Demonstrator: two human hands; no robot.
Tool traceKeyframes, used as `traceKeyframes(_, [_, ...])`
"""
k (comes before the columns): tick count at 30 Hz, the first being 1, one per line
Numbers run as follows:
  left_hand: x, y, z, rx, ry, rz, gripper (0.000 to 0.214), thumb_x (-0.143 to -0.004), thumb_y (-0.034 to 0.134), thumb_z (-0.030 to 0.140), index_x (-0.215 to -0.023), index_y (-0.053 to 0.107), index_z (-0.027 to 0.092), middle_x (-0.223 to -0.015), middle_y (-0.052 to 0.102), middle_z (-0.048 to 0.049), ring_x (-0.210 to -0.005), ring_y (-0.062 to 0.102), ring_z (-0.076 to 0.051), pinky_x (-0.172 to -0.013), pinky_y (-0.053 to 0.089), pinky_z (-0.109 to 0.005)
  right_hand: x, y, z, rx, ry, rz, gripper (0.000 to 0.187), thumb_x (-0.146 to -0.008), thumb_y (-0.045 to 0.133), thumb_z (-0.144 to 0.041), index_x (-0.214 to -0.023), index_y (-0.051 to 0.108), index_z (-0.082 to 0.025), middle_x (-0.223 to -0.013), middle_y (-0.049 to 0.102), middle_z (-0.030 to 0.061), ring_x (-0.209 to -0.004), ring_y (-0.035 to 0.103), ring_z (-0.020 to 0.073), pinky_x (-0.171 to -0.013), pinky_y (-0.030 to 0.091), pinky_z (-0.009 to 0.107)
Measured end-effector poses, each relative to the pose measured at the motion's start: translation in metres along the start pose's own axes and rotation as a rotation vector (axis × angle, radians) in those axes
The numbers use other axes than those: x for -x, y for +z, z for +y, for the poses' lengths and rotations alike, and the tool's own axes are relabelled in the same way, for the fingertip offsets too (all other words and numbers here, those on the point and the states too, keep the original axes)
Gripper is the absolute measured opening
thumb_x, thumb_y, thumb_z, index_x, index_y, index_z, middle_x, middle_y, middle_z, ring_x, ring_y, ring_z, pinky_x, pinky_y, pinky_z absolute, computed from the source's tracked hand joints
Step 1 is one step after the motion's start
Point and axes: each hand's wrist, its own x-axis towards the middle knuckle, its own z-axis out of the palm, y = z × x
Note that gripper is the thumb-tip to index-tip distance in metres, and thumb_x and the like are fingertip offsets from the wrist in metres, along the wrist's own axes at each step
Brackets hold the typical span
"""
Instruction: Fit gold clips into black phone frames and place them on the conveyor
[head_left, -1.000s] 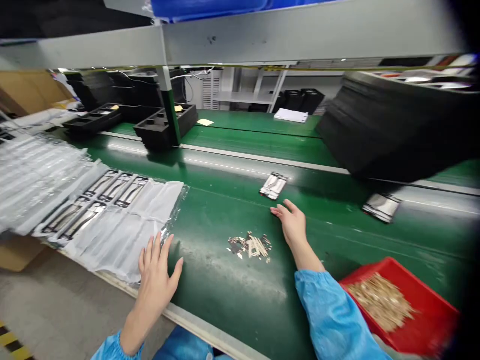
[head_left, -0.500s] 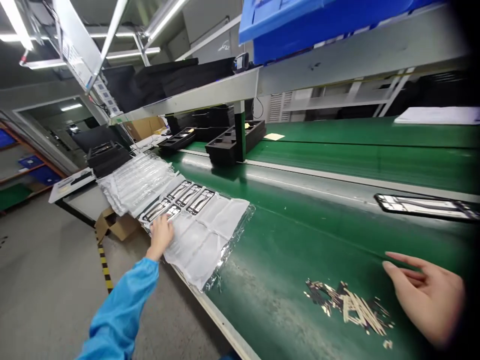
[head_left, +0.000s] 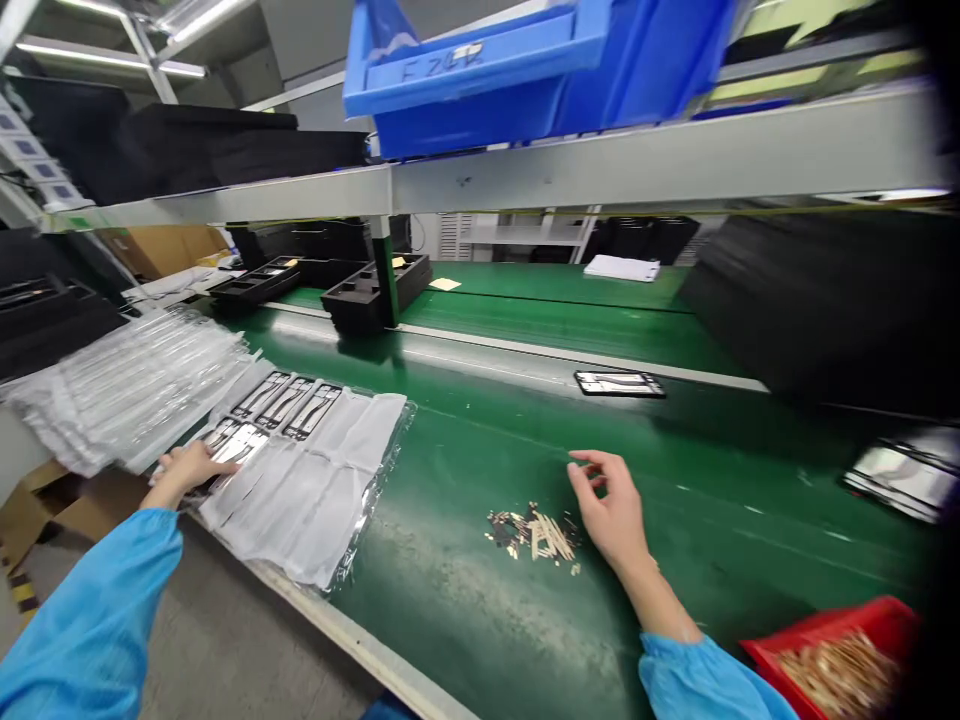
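My left hand (head_left: pixel 186 470) is at the near left of a white pouched sheet (head_left: pixel 300 510), its thumb and fingers closed around the lower end of a phone frame (head_left: pixel 241 442). The hand hides part of that end. More phone frames (head_left: pixel 313 412) lie in the sheet's far row of pockets. My right hand (head_left: pixel 611 505) is over the green belt, fingers curved and apart, with nothing in it. Just left of it is a loose pile of small tan and dark strips (head_left: pixel 547 537). Beyond it a single phone frame (head_left: pixel 619 384) lies flat.
Stacked clear plastic sheets (head_left: pixel 135 385) lie at the left. A red bin (head_left: pixel 772 655) of tan pieces stands at the lower right, with further phone frames (head_left: pixel 904 475) behind it. Black trays (head_left: pixel 360 300) stand under a shelf carrying blue bins (head_left: pixel 472 90).
The view has swung right, bringing the red bin and right-hand phone frames into sight. My left hand stays at the pouched sheet. My right hand remains empty beside the strips.
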Motion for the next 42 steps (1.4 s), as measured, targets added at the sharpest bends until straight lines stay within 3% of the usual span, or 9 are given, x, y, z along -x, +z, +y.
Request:
traceKeyframes(5, [0.022, -0.015, 0.004, 0.065, 0.065, 0.018, 0.045, -0.105, 0.041, 0.053, -0.114, 0.058, 0.013, -0.125, 0.078, -0.0192, -0.115, 0.075, -0.032, -0.09, 0.054, -0.031, 0.041, -0.02, -0.026, 0.038, -0.188, -0.294, 0.019, -0.105, 0.062, -0.045, -0.104, 0.071, -0.027, -0.103, 0.074, 0.0057, -0.099, 0.064, 0.0245, -0.092, 0.05, 0.045])
traceKeyframes(8, [0.041, -0.022, 0.012, 0.128, 0.015, 0.286, 0.048, -0.11, 0.033, 0.049, -0.137, 0.052, 0.014, -0.141, 0.073, -0.0192, -0.129, 0.071, -0.033, -0.101, 0.053, -0.036, 0.063, -0.022, -0.041, 0.155, -0.286, -0.469, 0.014, -0.11, 0.057, -0.034, -0.109, 0.069, -0.028, -0.11, 0.073, 0.0057, -0.105, 0.06, 0.0238, -0.093, 0.045, 0.044])
traceKeyframes(10, [0.062, -0.025, 0.026, 0.271, 0.17, 0.418, 0.044, -0.108, 0.045, 0.049, -0.138, 0.054, 0.019, -0.134, 0.075, -0.01, -0.123, 0.073, -0.029, -0.103, 0.052, -0.034, 0.073, -0.016, -0.05, 0.262, -0.342, -0.512, 0.014, -0.111, 0.055, -0.029, -0.112, 0.069, -0.028, -0.115, 0.072, 0.006, -0.109, 0.058, 0.0246, -0.093, 0.043, 0.044])
traceKeyframes(12, [0.096, -0.021, 0.052, 0.418, 0.575, 0.234, 0.031, -0.104, 0.06, 0.049, -0.124, 0.064, 0.025, -0.119, 0.077, 0.0023, -0.108, 0.075, -0.022, -0.097, 0.053, -0.028, 0.081, -0.006, -0.058, 0.374, -0.367, -0.503, 0.012, -0.11, 0.056, -0.026, -0.11, 0.068, -0.026, -0.114, 0.071, 0.0063, -0.11, 0.055, 0.0263, -0.096, 0.04, 0.047])
traceKeyframes(15, [0.163, 0.001, 0.106, 0.48, 1.149, -0.292, 0.018, -0.11, 0.054, 0.038, -0.113, 0.068, 0.027, -0.101, 0.079, 0.0029, -0.091, 0.074, -0.017, -0.084, 0.055, -0.024, 0.086, 0.003, -0.065, 0.43, -0.301, -0.514, 0.012, -0.109, 0.055, -0.023, -0.101, 0.064, -0.023, -0.108, 0.068, 0.0065, -0.111, 0.052, 0.0281, -0.099, 0.038, 0.05])
traceKeyframes(20, [0.255, 0.063, 0.189, 0.422, 1.469, -0.532, 0.009, -0.106, 0.058, 0.024, -0.11, 0.066, 0.024, -0.102, 0.08, -0.0023, -0.087, 0.072, -0.02, -0.081, 0.048, -0.032, 0.087, -0.009, -0.072, 0.223, -0.073, -0.581, 0.018, -0.112, 0.049, -0.034, -0.102, 0.061, -0.025, -0.112, 0.067, 0.0053, -0.114, 0.048, 0.0287, -0.103, 0.034, 0.054])
traceKeyframes(23, [0.279, 0.088, 0.218, 0.47, 1.407, -0.613, 0.009, -0.103, 0.065, 0.029, -0.111, 0.068, 0.025, -0.103, 0.08, -0.0023, -0.091, 0.072, -0.022, -0.084, 0.047, -0.033, 0.089, -0.019, -0.08, 0.078, 0.023, -0.604, 0.022, -0.112, 0.05, -0.042, -0.101, 0.061, -0.027, -0.112, 0.066, 0.0046, -0.115, 0.047, 0.0291, -0.104, 0.033, 0.055])
traceKeyframes(30, [0.3, 0.092, 0.259, 1.084, 0.713, -0.539, 0.045, -0.11, 0.046, 0.056, -0.084, 0.057, 0.021, -0.082, 0.06, 0.0001, -0.08, 0.057, -0.017, -0.079, 0.043, -0.031, 0.095, -0.022, -0.108, -0.31, 0.102, -0.766, 0.035, -0.11, 0.052, -0.056, -0.095, 0.062, -0.026, -0.103, 0.061, 0.0032, -0.108, 0.053, 0.0246, -0.107, 0.035, 0.049])
traceKeyframes(42, [0.294, 0.092, 0.269, 1.31, 0.559, -0.565, 0.046, -0.106, 0.055, 0.057, -0.081, 0.063, 0.019, -0.076, 0.063, 0.0012, -0.077, 0.061, -0.015, -0.08, 0.047, -0.029, 0.093, -0.018, -0.112, -0.521, 0.228, -0.765, 0.034, -0.103, 0.065, -0.057, -0.096, 0.071, -0.024, -0.102, 0.069, 0.0037, -0.104, 0.062, 0.0226, -0.101, 0.042, 0.041])
